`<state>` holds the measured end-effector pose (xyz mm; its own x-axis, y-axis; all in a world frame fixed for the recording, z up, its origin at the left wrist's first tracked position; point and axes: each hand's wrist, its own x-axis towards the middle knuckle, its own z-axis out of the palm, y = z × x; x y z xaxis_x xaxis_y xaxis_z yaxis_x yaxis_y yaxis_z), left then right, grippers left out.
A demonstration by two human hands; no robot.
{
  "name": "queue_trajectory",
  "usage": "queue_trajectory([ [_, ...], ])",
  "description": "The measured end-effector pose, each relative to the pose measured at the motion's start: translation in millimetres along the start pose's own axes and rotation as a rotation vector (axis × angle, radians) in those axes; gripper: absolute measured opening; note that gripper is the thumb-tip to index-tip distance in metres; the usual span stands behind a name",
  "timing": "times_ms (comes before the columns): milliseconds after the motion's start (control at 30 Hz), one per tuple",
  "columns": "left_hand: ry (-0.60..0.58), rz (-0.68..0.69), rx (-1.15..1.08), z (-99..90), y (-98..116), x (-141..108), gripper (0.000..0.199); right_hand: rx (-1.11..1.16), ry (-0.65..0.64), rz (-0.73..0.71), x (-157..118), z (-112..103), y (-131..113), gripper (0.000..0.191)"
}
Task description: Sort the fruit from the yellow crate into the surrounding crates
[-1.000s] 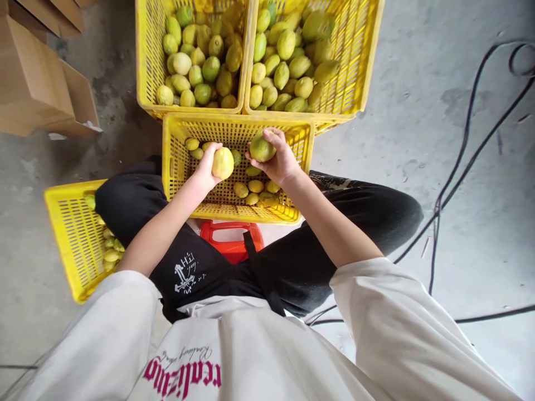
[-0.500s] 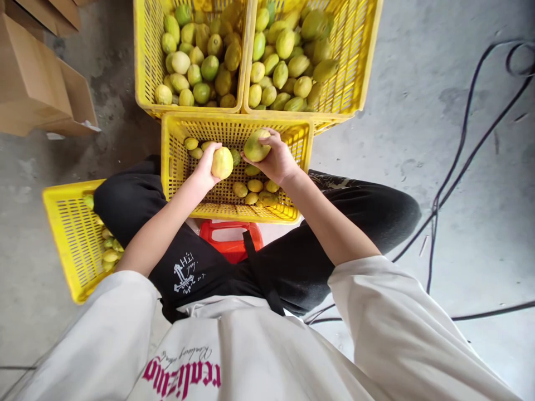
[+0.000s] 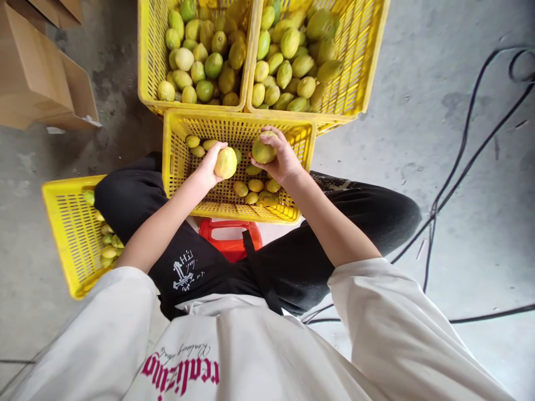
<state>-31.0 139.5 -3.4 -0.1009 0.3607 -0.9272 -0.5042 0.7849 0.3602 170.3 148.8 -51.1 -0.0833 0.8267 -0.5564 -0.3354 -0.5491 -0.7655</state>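
Over the near yellow crate [image 3: 240, 213], my left hand [image 3: 210, 167] is wrapped round a pale yellow lemon [image 3: 225, 163]. To its right, my right hand [image 3: 281, 156] grips a larger green-yellow lemon [image 3: 263, 149], its fingers curled round the fruit's far and near sides. The two held fruits are apart. Beneath them, small lemons [image 3: 255, 185] lie in the crate's lower right part, and a few more [image 3: 193, 141] lie at its upper left. My hands hide part of the crate's bottom.
Two fuller yellow crates [image 3: 192, 106] [image 3: 305, 115] of lemons stand beyond the near one. Another crate [image 3: 71, 234] with lemons is by my left knee. Cardboard boxes [image 3: 33, 72] lie at the far left, a red stool [image 3: 234, 250] between my legs, black cables [image 3: 463, 147] on the right.
Both hands have shifted slightly to the right with their lemons. The fruit in my right hand has turned a little, and its fingers have changed position. The whole view has moved slightly.
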Motion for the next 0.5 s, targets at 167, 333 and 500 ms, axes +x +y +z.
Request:
queue_trajectory([
  [167, -0.031, 0.043, 0.004, -4.8, -1.3, 6.6, 0.028, 0.001, 0.054, -0.03, 1.1, -2.3, 0.0, 0.051],
  [333, -0.011, 0.06, 0.05, -6.1, -2.5, 6.1, 0.028, 0.052, 0.071, 0.032, 1.5, -1.2, -6.2, 0.047],
  [500, 0.012, 0.058, 0.104, -4.8, -3.1, 5.6, 0.03, 0.105, 0.059, 0.057, -2.6, 7.1, -5.0, 0.057],
])
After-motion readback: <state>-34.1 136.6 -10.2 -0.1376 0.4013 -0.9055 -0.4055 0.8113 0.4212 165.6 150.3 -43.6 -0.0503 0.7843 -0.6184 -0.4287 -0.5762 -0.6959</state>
